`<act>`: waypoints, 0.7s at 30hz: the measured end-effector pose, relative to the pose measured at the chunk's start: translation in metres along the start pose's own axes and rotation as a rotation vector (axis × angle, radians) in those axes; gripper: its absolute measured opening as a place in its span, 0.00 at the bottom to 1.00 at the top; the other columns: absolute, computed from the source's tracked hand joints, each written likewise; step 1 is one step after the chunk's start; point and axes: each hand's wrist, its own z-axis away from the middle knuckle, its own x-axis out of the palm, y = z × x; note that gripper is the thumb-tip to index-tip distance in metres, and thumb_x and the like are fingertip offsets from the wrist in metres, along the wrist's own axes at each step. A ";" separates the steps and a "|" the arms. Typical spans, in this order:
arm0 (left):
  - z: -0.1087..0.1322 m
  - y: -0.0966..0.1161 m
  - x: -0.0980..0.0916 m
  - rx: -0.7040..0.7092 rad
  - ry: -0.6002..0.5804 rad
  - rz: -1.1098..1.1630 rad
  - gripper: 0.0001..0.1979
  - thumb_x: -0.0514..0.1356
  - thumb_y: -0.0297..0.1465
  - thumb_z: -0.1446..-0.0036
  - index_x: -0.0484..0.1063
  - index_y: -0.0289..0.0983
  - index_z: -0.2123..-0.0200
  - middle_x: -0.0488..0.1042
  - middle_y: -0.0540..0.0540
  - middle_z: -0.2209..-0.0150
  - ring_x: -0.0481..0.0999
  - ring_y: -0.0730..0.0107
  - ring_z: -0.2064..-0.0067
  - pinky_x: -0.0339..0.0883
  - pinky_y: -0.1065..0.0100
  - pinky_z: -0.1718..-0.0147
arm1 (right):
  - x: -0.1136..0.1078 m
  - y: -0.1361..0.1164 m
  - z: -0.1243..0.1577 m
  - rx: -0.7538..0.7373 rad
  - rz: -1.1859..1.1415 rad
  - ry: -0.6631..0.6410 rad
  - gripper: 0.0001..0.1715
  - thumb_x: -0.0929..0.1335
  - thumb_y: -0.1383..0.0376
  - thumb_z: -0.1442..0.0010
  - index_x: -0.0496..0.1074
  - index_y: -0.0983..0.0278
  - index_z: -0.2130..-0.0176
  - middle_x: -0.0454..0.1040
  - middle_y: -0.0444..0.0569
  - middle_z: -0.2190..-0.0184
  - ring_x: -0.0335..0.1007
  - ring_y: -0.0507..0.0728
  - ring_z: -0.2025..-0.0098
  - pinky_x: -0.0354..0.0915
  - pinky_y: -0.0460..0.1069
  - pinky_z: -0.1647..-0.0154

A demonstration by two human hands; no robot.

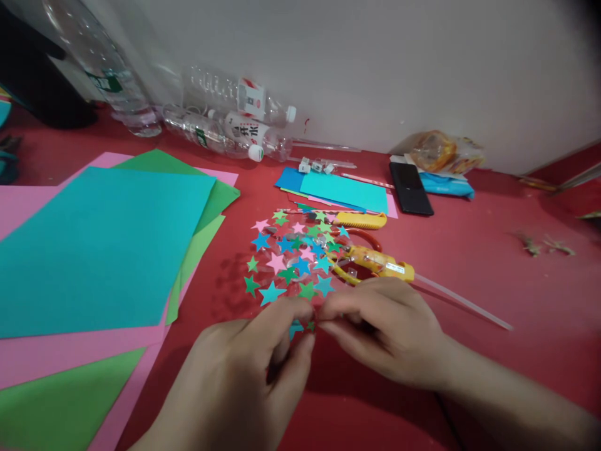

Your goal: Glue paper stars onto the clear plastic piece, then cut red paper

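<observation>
Red surface [493,269] under everything, big coloured sheets [103,250] off to the left of the grip. Left hand [239,357] has thumb and forefinger curled with a gap; right hand [389,326] has fingertips bunched close. Can't tell if either's pinching anything. Yellow-handled tool [375,261] just beyond the right hand, paper stars [272,293] just past both, tiny green star [310,326] showing in the left hand's gap.

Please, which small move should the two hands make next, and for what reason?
Probably the left hand and right hand should draw slightly back toward the person: they nearly meet at the near edge of the paper stars, so a slip could disturb them.
</observation>
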 end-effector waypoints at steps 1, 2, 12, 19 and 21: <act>0.000 0.000 0.000 -0.005 0.001 0.002 0.07 0.54 0.26 0.42 0.69 0.41 0.61 0.59 0.62 0.85 0.60 0.78 0.87 0.56 0.77 0.87 | 0.001 -0.001 0.000 0.012 -0.010 0.015 0.04 0.67 0.68 0.37 0.73 0.66 0.64 0.71 0.38 0.80 0.63 0.46 0.79 0.57 0.41 0.75; -0.001 0.001 0.000 -0.010 0.000 0.004 0.07 0.54 0.26 0.42 0.69 0.41 0.62 0.58 0.62 0.85 0.60 0.77 0.87 0.56 0.77 0.87 | 0.002 -0.002 -0.001 0.025 -0.021 0.025 0.04 0.68 0.68 0.37 0.73 0.66 0.65 0.71 0.38 0.80 0.63 0.46 0.79 0.57 0.41 0.74; -0.006 0.004 -0.002 -0.065 -0.008 0.051 0.06 0.53 0.27 0.41 0.69 0.41 0.68 0.58 0.60 0.86 0.60 0.77 0.87 0.55 0.76 0.87 | 0.002 -0.009 -0.002 0.133 -0.074 0.007 0.04 0.67 0.70 0.39 0.73 0.66 0.66 0.69 0.37 0.80 0.59 0.45 0.81 0.55 0.41 0.77; -0.007 0.004 -0.003 -0.130 -0.029 0.079 0.08 0.52 0.28 0.42 0.69 0.39 0.71 0.52 0.60 0.85 0.55 0.78 0.86 0.51 0.76 0.87 | 0.002 -0.013 -0.004 0.157 -0.089 -0.009 0.06 0.66 0.70 0.38 0.71 0.65 0.68 0.68 0.37 0.81 0.59 0.45 0.81 0.54 0.41 0.78; -0.008 0.005 -0.002 -0.158 -0.052 0.112 0.08 0.52 0.29 0.42 0.68 0.39 0.72 0.51 0.60 0.85 0.53 0.78 0.85 0.49 0.75 0.87 | 0.002 -0.013 -0.003 0.149 -0.074 -0.009 0.05 0.66 0.69 0.38 0.70 0.64 0.68 0.69 0.38 0.80 0.60 0.46 0.80 0.54 0.42 0.77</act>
